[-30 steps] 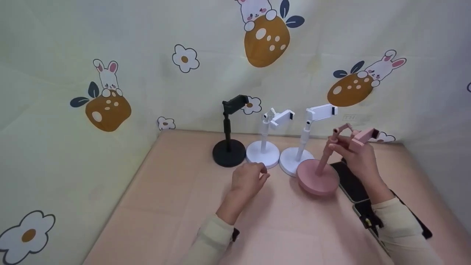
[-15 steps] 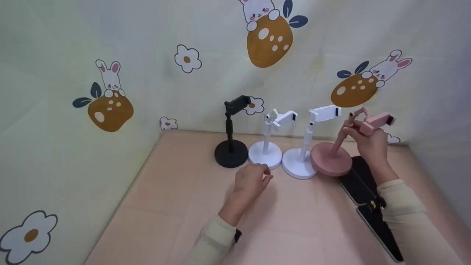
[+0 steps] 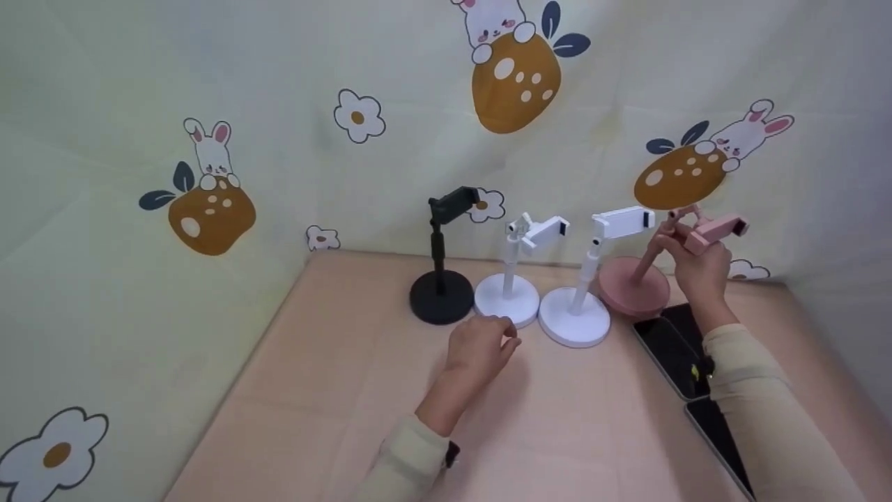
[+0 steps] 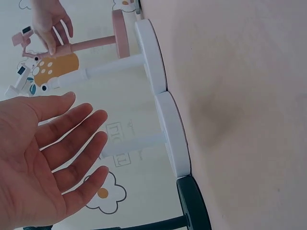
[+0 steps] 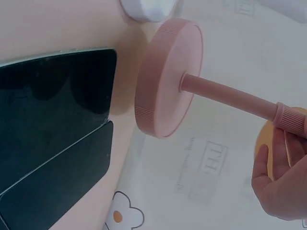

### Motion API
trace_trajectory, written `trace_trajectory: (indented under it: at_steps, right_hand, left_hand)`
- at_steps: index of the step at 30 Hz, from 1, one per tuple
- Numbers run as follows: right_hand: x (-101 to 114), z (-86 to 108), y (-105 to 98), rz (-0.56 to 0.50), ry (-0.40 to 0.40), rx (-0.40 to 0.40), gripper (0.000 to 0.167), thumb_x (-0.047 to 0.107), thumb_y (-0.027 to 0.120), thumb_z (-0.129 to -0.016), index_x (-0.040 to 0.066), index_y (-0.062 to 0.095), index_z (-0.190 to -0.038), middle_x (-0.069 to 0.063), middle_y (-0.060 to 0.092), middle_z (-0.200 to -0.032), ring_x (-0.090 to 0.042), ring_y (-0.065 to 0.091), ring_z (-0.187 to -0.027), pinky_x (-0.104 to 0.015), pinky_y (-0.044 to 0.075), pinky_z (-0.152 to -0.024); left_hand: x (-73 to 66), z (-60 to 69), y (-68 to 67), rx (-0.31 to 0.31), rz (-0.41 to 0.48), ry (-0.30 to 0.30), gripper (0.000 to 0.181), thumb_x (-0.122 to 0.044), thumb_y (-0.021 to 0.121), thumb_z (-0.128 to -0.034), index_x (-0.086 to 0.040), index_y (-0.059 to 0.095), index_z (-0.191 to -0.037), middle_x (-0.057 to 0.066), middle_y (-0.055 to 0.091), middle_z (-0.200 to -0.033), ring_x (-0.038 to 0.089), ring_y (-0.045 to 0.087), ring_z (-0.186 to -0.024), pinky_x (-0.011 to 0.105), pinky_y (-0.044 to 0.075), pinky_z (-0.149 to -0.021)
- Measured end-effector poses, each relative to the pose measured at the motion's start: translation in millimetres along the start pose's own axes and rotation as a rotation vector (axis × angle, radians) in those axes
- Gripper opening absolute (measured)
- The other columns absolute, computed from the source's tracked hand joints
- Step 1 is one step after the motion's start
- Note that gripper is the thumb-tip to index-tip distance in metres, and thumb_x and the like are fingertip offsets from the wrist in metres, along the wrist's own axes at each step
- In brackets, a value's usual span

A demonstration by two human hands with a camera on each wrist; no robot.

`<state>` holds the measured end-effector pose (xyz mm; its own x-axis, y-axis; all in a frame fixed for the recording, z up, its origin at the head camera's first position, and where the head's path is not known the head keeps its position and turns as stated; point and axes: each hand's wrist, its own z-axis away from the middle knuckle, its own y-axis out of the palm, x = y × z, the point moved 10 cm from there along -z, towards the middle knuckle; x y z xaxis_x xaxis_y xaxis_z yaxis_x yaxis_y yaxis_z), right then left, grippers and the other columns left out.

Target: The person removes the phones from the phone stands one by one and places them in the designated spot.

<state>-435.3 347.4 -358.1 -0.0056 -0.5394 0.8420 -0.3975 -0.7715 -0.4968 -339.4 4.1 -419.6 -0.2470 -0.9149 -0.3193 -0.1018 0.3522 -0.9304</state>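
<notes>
My right hand [image 3: 700,275] grips a pink phone stand [image 3: 633,287] by the upper part of its pole, just under the clamp. The stand leans, its round base [image 5: 168,79] tilted beside the right-hand white stand; whether the base touches the table I cannot tell. Two white phone stands [image 3: 507,300] [image 3: 575,319] and a black phone stand [image 3: 440,298] stand upright in a row to its left. My left hand [image 3: 479,352] holds nothing and hovers before the nearer-left white stand, its fingers loosely bent and spread in the left wrist view [image 4: 62,153].
Several dark phones [image 3: 669,352] [image 3: 721,436] lie flat at the right, partly under my right forearm. Behind the row hangs a pale cloth [image 3: 279,139] printed with rabbits and flowers. The table [image 3: 334,390] has a pinkish cover.
My right hand has carried the pink stand back and to the right, beside the white stands. More of the phones shows now. My left hand has stayed nearly still.
</notes>
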Motion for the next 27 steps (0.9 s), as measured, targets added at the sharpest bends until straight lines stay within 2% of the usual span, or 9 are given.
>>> trace_trajectory:
  at_steps: [7,13,17,22,27]
  right_hand:
    - [-9.4,-3.8,6.3,-0.001,0.006,0.004,0.073,0.045,0.062,-0.094,0.023,0.032,-0.157,-0.013,0.054,-0.147,-0.031,0.053,-0.134,-0.048,0.041,-0.115]
    - [-11.4,-5.1,13.6,0.027,-0.026,0.027,0.067,0.043,0.062,-0.095,0.016,0.041,-0.152,-0.015,0.053,-0.148,-0.035,0.052,-0.135,-0.051,0.041,-0.115]
    - [-12.9,-5.4,17.7,0.067,-0.048,0.041,0.055,0.037,0.059,-0.098,0.011,0.049,-0.146,-0.017,0.053,-0.147,-0.037,0.052,-0.134,-0.052,0.042,-0.113]
    - [-17.1,-6.0,26.5,0.078,-0.035,0.127,0.047,0.031,0.052,-0.103,0.008,0.052,-0.143,-0.02,0.051,-0.147,-0.04,0.05,-0.135,-0.054,0.042,-0.113]
    - [-16.0,0.0,37.6,0.042,-0.06,0.262,0.059,0.033,0.049,-0.105,0.007,0.032,-0.154,-0.024,0.038,-0.156,-0.045,0.04,-0.142,-0.058,0.035,-0.115]
  left_hand:
    - [0.0,2.5,2.5,0.014,0.003,0.0,0.019,-0.038,0.071,-0.0919,-0.023,0.076,-0.104,-0.002,0.077,-0.099,0.012,0.065,-0.084,0.025,0.056,-0.08]
    - [-1.0,2.7,3.4,0.008,0.006,0.019,0.018,-0.036,0.072,-0.0918,-0.022,0.076,-0.103,-0.002,0.076,-0.098,0.014,0.066,-0.087,0.026,0.056,-0.079]
    - [-1.3,1.8,2.4,-0.003,-0.016,0.035,0.017,-0.035,0.072,-0.0916,-0.022,0.076,-0.102,-0.002,0.076,-0.1,0.014,0.067,-0.089,0.028,0.056,-0.08]
    - [0.6,1.0,5.3,0.016,-0.034,0.021,0.017,-0.036,0.071,-0.0919,-0.023,0.076,-0.102,-0.002,0.075,-0.1,0.014,0.065,-0.089,0.027,0.055,-0.079]
    - [0.8,-0.3,4.1,0.007,-0.036,0.02,0.018,-0.037,0.07,-0.0925,-0.023,0.074,-0.103,-0.002,0.073,-0.105,0.014,0.065,-0.091,0.027,0.056,-0.08]
